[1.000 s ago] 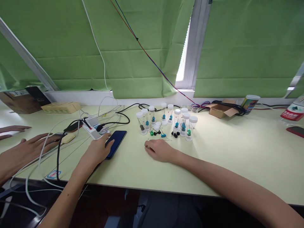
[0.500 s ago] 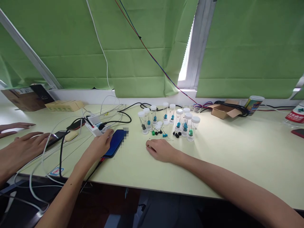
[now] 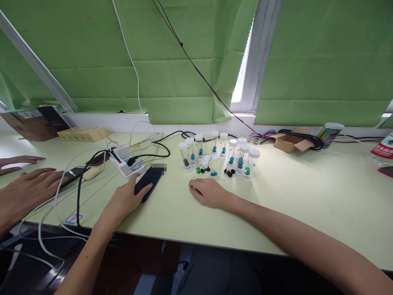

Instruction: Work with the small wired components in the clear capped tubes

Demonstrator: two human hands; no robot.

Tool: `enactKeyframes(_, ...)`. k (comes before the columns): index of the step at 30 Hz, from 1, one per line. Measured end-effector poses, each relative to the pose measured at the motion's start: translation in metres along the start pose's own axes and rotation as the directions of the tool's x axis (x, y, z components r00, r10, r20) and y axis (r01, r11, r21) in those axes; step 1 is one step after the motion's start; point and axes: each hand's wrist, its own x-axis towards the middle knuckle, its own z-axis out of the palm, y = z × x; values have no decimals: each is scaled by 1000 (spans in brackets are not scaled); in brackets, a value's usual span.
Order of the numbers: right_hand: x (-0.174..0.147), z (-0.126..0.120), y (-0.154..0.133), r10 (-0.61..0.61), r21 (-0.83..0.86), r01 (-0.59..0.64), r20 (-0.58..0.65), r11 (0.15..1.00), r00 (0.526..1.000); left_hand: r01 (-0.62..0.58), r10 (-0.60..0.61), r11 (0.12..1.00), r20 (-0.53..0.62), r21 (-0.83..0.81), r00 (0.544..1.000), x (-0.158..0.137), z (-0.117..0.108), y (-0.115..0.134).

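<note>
My left hand (image 3: 127, 196) is on a dark smartphone (image 3: 149, 180) lying on the table; the thumb crosses the lower screen and the fingers reach along its left edge. My right hand (image 3: 208, 192) rests on the tabletop, fingers curled under and nothing visible in them. Just beyond it stand several clear capped tubes (image 3: 247, 168), holding blue, green or dark pieces with thin metal stems. Among the tubes lie a loose green piece (image 3: 198, 169), a blue piece (image 3: 213, 173), black pieces (image 3: 229, 173) and white caps (image 3: 205, 162).
A white power strip (image 3: 125, 166) with tangled cables sits beyond my left hand. Farther left, another person's hands (image 3: 37, 184) are beside a phone (image 3: 73, 176). An open cardboard box (image 3: 290, 141), a printed canister (image 3: 330, 135) and a bottle (image 3: 382, 149) stand at right.
My left hand has shifted from the phone's upper left to its lower left, thumb now over the screen. The screen went from blue to dark. My right hand stays put.
</note>
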Motion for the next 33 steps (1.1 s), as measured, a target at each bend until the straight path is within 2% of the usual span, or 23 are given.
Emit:
enactKeyframes(10, 1, 0, -1, 13, 7, -13, 21, 1000, 1000, 0, -1, 1000, 107, 4, 994, -6, -3, 19)
enactKeyframes(20, 0, 1, 0, 10, -4, -10, 11, 1000, 1000, -33, 33, 999, 89, 1, 996, -4, -1, 16)
enactKeyframes(23, 0, 1, 0, 13, -8, -13, 12, 1000, 1000, -100, 101, 995, -9, 20, 995, -8, 1, 23)
enactKeyframes(25, 1, 0, 0, 6, -15, -6, 5, 1000, 1000, -196, 197, 980, -126, 18, 972, -14, 0, 38)
enactKeyframes(27, 1, 0, -1, -13, -18, 12, -7, 1000, 1000, -327, 322, 945, -151, -13, 935, -18, -3, 63)
enactKeyframes(30, 0, 0, 0, -44, -1, 44, -40, 999, 998, -469, 465, 879, -64, -91, 883, -13, -6, 110)
enactKeyframes(33, -2, 2, 3, -71, 14, 72, -76, 997, 995, -568, 568, 822, -18, -45, 823, 9, 0, 157)
